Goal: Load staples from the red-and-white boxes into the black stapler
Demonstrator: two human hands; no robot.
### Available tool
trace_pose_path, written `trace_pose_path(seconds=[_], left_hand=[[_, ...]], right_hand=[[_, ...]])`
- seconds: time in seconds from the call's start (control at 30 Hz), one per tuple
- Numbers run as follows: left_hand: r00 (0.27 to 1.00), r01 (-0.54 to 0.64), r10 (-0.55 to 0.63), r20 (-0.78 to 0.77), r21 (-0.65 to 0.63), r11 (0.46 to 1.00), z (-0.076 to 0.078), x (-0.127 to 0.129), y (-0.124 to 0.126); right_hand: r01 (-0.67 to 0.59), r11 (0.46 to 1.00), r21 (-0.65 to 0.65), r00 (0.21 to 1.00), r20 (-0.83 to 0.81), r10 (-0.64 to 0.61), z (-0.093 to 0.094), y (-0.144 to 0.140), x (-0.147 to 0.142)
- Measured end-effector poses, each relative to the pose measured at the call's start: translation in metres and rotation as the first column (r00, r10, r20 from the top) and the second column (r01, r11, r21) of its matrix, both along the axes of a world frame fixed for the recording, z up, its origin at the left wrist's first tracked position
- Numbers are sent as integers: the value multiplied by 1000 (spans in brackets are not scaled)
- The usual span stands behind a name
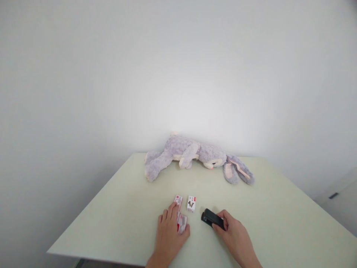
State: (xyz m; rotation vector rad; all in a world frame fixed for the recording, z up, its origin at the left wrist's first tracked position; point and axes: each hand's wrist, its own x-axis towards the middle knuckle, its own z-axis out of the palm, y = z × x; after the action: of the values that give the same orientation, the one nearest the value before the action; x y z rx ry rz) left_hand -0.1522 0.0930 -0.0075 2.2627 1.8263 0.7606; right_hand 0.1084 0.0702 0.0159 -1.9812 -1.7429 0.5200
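My left hand (169,227) is on two small white-and-red staple boxes at the front middle of the table. Its fingers lie over the farther box (179,200), and the thumb presses against the side of the nearer box (182,222). Part of both boxes is hidden under the fingers. A third small white box (191,204) with a dark picture on it stands just beyond, touched by neither hand. To the right, my right hand (231,231) grips a black stapler (212,218) between thumb and fingers, its front end pointing left toward the boxes.
A long-eared lilac plush rabbit (185,148) lies on its side along the back of the pale green table (119,219), close to the white wall (195,74). The table's front left corner shows at the lower left.
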Motion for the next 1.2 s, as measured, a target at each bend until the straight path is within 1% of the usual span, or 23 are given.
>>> trace_pose_path(seconds=[0.07,0.13,0.2,0.27,0.33,0.4,0.47,0.57,0.7,0.8,0.9,1.03,1.13,1.2], left_hand=[[999,-42,41,31,18,999,-4,18,-2],[998,-51,49,45,45,998,-6,34,-3],[999,-36,33,37,74,997,-6,46,-1],[1000,-16,15,11,100,995,-5,53,2],[1000,-1,3,-18,115,993,-6,54,4],[999,-12,16,-34,125,992,-8,52,5],[999,-24,30,-43,131,991,-12,46,4],[999,-13,19,-38,141,990,-19,32,1],[999,-6,2,38,108,994,-25,7,-3],[997,-14,9,71,70,997,-27,-23,-1],[998,-33,30,57,50,998,-28,-63,6],[997,-73,71,32,69,995,-31,-125,18],[996,-84,84,1,87,993,-34,-163,27],[997,-81,82,-13,97,992,-36,-180,32]], right_hand=[[74,997,18,997,14,-75,-2,2,-6],[136,990,37,991,16,-136,-3,5,-13],[159,986,53,987,6,-160,-4,11,-21],[146,988,56,989,-11,-145,-3,17,-28],[109,993,51,994,-37,-107,-1,22,-35],[62,997,39,996,-69,-59,1,24,-41],[21,999,32,995,-98,-18,3,22,-48],[-25,999,38,987,-157,31,1,15,-67],[-103,994,48,957,-269,112,-6,7,-100],[-185,981,65,929,-315,196,-8,7,-125],[-285,954,98,900,-314,301,-8,13,-149],[-410,907,102,861,-287,421,-8,28,-186],[-461,884,79,845,-264,464,-11,41,-212],[-475,877,71,845,-244,477,-12,47,-224]])
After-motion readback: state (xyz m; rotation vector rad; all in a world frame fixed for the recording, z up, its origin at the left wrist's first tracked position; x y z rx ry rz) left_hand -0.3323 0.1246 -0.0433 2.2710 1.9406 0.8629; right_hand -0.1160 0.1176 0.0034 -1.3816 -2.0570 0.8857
